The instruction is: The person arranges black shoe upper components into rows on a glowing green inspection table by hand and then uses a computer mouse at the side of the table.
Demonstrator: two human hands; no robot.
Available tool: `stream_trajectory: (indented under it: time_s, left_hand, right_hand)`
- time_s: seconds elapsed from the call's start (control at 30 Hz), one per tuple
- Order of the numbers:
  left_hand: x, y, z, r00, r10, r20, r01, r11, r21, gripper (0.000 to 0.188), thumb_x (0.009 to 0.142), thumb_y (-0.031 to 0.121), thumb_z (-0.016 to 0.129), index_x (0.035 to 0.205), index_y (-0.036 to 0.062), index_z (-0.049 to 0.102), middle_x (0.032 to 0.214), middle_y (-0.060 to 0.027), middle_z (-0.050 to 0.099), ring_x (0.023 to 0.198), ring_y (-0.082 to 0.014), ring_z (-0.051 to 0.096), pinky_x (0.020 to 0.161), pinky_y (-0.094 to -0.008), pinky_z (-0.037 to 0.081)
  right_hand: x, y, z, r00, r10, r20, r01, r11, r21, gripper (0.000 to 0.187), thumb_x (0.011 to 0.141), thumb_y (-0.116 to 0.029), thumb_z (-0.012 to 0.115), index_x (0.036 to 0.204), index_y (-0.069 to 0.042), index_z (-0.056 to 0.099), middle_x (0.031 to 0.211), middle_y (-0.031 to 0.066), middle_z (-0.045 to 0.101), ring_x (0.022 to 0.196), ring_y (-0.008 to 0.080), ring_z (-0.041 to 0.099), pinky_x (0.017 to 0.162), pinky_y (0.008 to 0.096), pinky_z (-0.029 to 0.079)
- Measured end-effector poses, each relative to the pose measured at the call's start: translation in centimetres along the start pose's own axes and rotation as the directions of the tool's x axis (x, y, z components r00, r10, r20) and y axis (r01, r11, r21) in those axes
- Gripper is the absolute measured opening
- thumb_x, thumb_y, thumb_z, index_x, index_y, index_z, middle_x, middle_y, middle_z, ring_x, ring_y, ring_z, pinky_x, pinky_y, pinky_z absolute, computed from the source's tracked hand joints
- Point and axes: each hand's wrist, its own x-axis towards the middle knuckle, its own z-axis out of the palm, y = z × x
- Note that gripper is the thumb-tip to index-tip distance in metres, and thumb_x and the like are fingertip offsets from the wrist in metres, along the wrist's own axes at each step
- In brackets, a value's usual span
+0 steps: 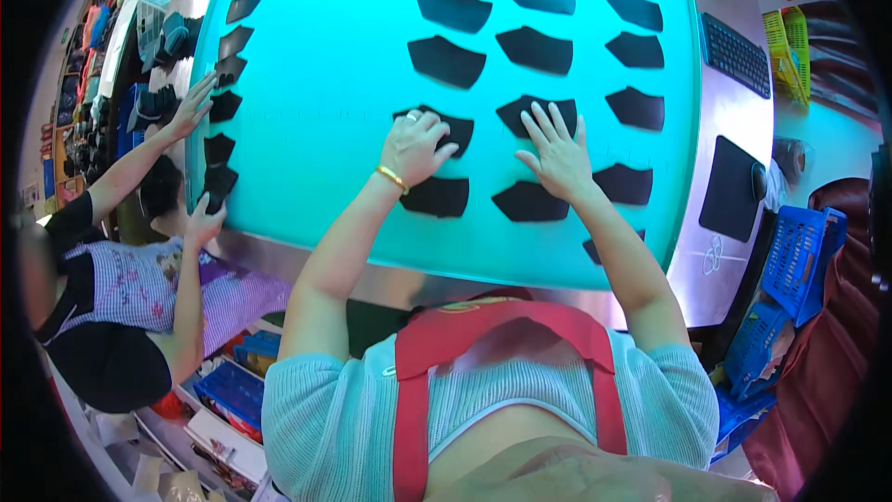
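Observation:
Several flat black cut pieces lie in columns on a lit turquoise tabletop [316, 130]. My left hand [416, 144], wearing a ring and a gold bangle, rests on a black piece [458, 135] with fingers bent and thumb apart. My right hand [560, 153] lies flat, fingers spread, over the neighbouring black piece [513, 117]. Just nearer to me are two more pieces, one black piece [437, 198] below my left hand and another black piece [531, 203] below my right. A further black piece [624, 184] is partly covered by my right forearm.
At the left edge, a co-worker's hands [192, 104] touch a column of black pieces [221, 149]. On the metal ledge to the right are a keyboard [736, 54], a black mouse pad [730, 188] and a mouse [759, 181]. Blue baskets [801, 256] stand lower right.

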Motion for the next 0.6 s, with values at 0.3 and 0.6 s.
stream_trajectory:
  time_s: [0.3, 0.6]
  left_hand:
    - [12.7, -6.9, 1.6, 0.983, 0.053, -0.173, -0.041, 0.997, 0.072, 0.022, 0.080, 0.017, 0.072, 0.098, 0.0090, 0.064, 0.104, -0.0088, 0.061, 0.099, -0.0283, 0.060, 0.083, -0.0405, 0.047]
    - [14.2, -9.5, -0.8, 0.993, 0.068, -0.099, -0.069, 0.998, -0.002, 0.021, 0.080, 0.017, 0.073, 0.097, 0.0082, 0.064, 0.101, -0.0070, 0.061, 0.098, -0.0253, 0.059, 0.076, -0.0382, 0.048]
  right_hand:
    - [21.7, 0.5, -1.6, 0.965, -0.146, -0.217, 0.178, 0.974, 0.137, 0.058, 0.102, -0.049, 0.039, 0.148, -0.014, 0.039, 0.155, 0.0073, 0.037, 0.145, 0.0283, 0.032, 0.115, 0.0535, 0.025]
    - [29.6, 4.1, -5.7, 0.923, -0.381, -0.053, 0.341, 0.873, -0.348, 0.054, 0.103, -0.050, 0.033, 0.151, -0.026, 0.036, 0.159, -0.0013, 0.032, 0.150, 0.0240, 0.022, 0.119, 0.0562, 0.010]
